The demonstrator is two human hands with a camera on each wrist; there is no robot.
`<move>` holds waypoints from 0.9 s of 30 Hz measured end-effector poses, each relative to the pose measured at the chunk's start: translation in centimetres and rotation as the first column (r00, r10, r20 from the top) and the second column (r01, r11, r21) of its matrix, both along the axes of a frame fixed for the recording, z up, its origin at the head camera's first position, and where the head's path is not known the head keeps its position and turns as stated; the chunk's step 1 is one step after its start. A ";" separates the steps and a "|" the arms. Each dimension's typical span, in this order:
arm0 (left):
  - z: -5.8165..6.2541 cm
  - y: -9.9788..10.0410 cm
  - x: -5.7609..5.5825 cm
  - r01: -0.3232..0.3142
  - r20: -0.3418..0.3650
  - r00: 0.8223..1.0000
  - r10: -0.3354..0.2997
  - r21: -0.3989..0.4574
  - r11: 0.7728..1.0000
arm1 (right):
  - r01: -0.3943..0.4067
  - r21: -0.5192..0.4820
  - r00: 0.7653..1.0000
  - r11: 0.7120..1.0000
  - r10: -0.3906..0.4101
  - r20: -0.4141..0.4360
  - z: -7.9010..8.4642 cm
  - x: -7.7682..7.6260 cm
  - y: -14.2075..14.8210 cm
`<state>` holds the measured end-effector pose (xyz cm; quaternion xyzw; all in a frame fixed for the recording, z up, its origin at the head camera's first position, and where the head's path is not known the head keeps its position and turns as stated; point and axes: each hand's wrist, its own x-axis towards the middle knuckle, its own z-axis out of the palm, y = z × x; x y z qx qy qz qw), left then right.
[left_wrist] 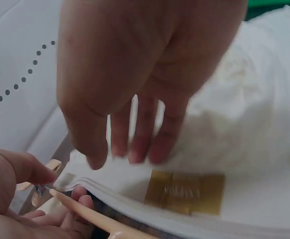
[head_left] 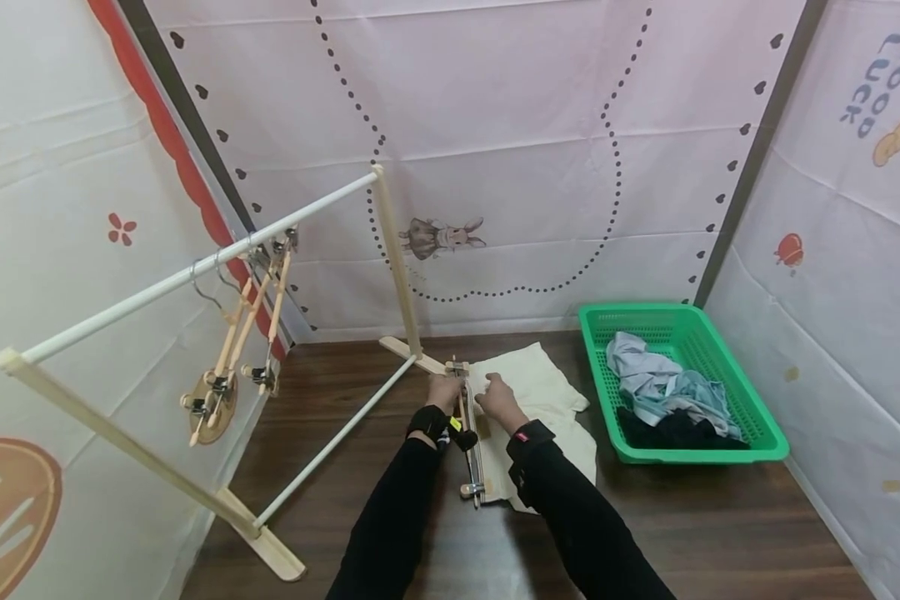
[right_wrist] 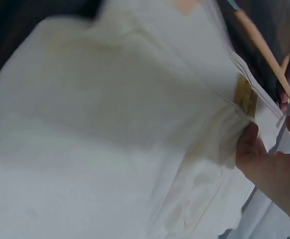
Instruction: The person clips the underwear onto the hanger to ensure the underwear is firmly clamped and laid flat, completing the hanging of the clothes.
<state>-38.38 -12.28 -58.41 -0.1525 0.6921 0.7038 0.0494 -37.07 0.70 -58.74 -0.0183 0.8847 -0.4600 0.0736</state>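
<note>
A cream-white garment (head_left: pixel 536 383) with a gold label (left_wrist: pixel 185 193) inside its waistband lies on the floor. Along its left edge lies a wooden clip hanger (head_left: pixel 476 458). My left hand (head_left: pixel 444 392) grips the hanger near its far clip, thumb and fingers pinching around it at the waistband's edge (left_wrist: pixel 8 191). Over the garment, beside the hanger, hovers my right hand (head_left: pixel 499 402); its fingers (left_wrist: pixel 170 129) hang loosely downward above the label, holding nothing. The right wrist view shows that hand's fingertips close over the cloth (right_wrist: pixel 95 109).
To the left stands a rack with a white rail (head_left: pixel 150 287) and wooden posts; several wooden clip hangers (head_left: pixel 240 333) hang from it. A green basket (head_left: pixel 768 425) at the right holds crumpled grey-blue and black clothes (head_left: pixel 667 383). Printed cloth walls surround the dark wood floor.
</note>
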 end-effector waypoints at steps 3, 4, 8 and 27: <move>0.0 0.0 0.1 0.027 0.005 1.000 -0.027 0.023 0.999 | 0.065 -0.134 0.995 0.989 -0.053 0.088 0.2 -0.2 0.1; 0.0 0.0 0.1 0.036 0.010 0.999 -0.037 0.023 0.999 | 0.075 -0.159 0.993 0.984 -0.059 0.103 0.2 -0.3 0.2; -0.2 0.0 -0.2 0.034 0.004 0.999 -0.034 0.011 0.999 | 0.043 -0.066 0.999 0.997 -0.044 -0.008 0.5 -1.0 0.6; 1.9 0.9 -0.9 0.210 -0.124 0.975 -0.187 0.215 0.954 | -0.126 0.070 0.976 0.990 0.136 -0.170 4.8 -5.3 4.1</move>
